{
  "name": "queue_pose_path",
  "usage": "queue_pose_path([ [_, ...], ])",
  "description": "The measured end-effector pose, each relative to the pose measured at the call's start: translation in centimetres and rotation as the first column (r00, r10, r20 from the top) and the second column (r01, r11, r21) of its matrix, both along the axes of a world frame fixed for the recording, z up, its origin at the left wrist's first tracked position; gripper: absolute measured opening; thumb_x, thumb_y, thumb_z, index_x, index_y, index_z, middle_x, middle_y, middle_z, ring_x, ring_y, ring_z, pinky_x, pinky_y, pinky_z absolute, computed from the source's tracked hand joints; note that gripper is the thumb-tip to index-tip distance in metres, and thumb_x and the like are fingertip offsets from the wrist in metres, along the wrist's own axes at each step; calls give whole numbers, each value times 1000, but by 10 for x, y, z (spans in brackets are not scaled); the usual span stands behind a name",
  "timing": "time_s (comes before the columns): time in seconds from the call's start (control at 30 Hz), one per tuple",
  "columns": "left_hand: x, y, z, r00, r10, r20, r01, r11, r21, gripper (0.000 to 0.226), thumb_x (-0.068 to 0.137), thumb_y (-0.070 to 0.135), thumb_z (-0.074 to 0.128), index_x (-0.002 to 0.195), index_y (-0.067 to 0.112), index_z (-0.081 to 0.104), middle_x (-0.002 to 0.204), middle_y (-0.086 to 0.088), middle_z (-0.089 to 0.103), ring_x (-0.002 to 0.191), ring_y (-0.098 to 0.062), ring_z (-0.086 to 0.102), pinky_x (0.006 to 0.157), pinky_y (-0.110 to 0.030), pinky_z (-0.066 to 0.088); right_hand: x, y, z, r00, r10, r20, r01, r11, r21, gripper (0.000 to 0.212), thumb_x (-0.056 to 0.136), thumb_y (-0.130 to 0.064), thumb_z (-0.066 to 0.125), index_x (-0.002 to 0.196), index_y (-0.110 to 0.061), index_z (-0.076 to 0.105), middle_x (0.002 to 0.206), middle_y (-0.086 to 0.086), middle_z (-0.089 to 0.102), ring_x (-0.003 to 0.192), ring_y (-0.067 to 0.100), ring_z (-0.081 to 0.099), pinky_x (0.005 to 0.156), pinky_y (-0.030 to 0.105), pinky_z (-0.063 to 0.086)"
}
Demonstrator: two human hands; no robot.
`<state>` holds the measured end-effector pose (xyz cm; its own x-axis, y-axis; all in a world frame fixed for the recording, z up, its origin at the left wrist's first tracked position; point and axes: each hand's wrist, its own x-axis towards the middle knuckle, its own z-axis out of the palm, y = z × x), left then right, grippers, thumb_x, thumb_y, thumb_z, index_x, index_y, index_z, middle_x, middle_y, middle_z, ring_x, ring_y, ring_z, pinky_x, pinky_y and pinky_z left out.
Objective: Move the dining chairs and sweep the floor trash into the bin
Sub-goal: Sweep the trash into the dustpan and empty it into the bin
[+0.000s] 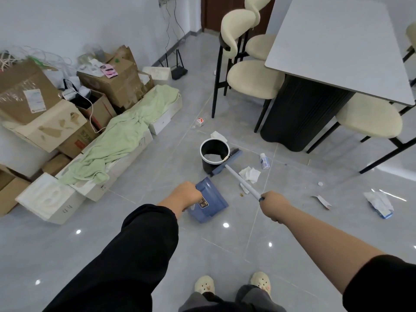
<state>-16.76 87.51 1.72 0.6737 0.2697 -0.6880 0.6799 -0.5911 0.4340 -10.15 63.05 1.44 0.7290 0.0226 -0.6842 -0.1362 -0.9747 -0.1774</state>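
The dustpan (210,204) is held by its handle in the left grip (188,194). The broom (242,181) shaft is clamped in the right grip (273,206), with its head touching the black bin (206,165). White paper is seen inside the bin. Open floor (171,158) is bounded by boxes (33,97) on the left and chairs (254,79) tucked at the desk (337,48) edge. Tissues (249,174) and a small bottle (264,161) are scattered near the bin.
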Motion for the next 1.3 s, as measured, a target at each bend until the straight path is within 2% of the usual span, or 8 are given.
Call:
queue_pose_path([
  [0.17, 10, -8, -5, 998, -41, 51, 40, 999, 23, 17, 86, 9, 45, 92, 3, 60, 106, -29, 63, 75, -35, 57, 50, -25, 36, 13, -25, -1, 999, -37, -2, 37, 997, 60, 18, 99, -15, 35, 96, -12, 53, 65, 2, 42, 48, 17, 38, 43, 19, 28],
  [0.33, 28, -20, -9, 996, -66, 66, 61, 996, 70, 26, 85, 11, 47, 105, 2, 63, 108, -21, 64, 99, -36, 61, 69, -27, 41, 19, -62, -2, 993, -116, -23, 118, 988, 98, 23, 100, -18, 36, 101, -11, 57, 65, 5, 43, 46, 19, 37, 43, 20, 31],
  [0.53, 47, -26, -10, 999, -17, 45, 14, 997, 70, 20, 80, 7, 48, 94, 4, 62, 86, -17, 59, 75, -31, 55, 60, -26, 42, 30, -83, -11, 974, -218, -65, 225, 966, 128, 25, 99, -16, 34, 109, -11, 56, 69, 7, 39, 47, 17, 32, 44, 19, 26],
  [0.77, 78, -59, -18, 999, -42, 19, 40, 997, 59, 8, 79, 8, 47, 79, 8, 55, 68, -6, 51, 60, -20, 49, 50, -22, 37, 93, -83, -44, 992, -51, -114, 57, 997, 53, 34, 97, -10, 33, 122, -10, 56, 70, 7, 44, 47, 20, 43, 41, 23, 36],
  [0.87, 83, -74, -25, 999, -49, 23, 47, 996, 69, 9, 81, 13, 47, 75, 10, 53, 70, -5, 52, 69, -24, 52, 49, -22, 36, 111, -83, -58, 989, 57, -138, -66, 996, -60, 38, 96, -3, 39, 132, -7, 50, 77, 2, 44, 64, 25, 52, 46, 27, 39],
  [0.97, 89, -88, -30, 997, -74, 14, 73, 993, 92, 12, 84, 17, 51, 74, 11, 55, 72, -6, 55, 70, -26, 54, 47, -22, 34, 116, -98, -74, 960, 194, -203, -231, 956, -180, 42, 93, -4, 45, 135, -5, 47, 120, 10, 58, 104, 29, 61, 70, 29, 44],
  [1.07, 94, -99, -30, 996, -92, -8, 92, 990, 102, 14, 85, 19, 54, 77, 9, 59, 69, -4, 54, 71, -26, 56, 48, -21, 35, 111, -128, -84, 929, 244, -277, -309, 925, -222, 40, 94, -6, 46, 134, -3, 49, 111, 10, 59, 118, 30, 56, 83, 32, 44],
  [1.3, 95, -130, -16, 985, -155, -78, 163, 980, 117, 14, 84, 8, 48, 89, 7, 62, 92, -9, 61, 81, -25, 54, 61, -25, 42, 71, -208, -71, 925, 210, -317, -295, 922, -251, 44, 96, -10, 41, 140, -5, 45, 134, 13, 52, 113, 29, 58, 52, 18, 26],
])
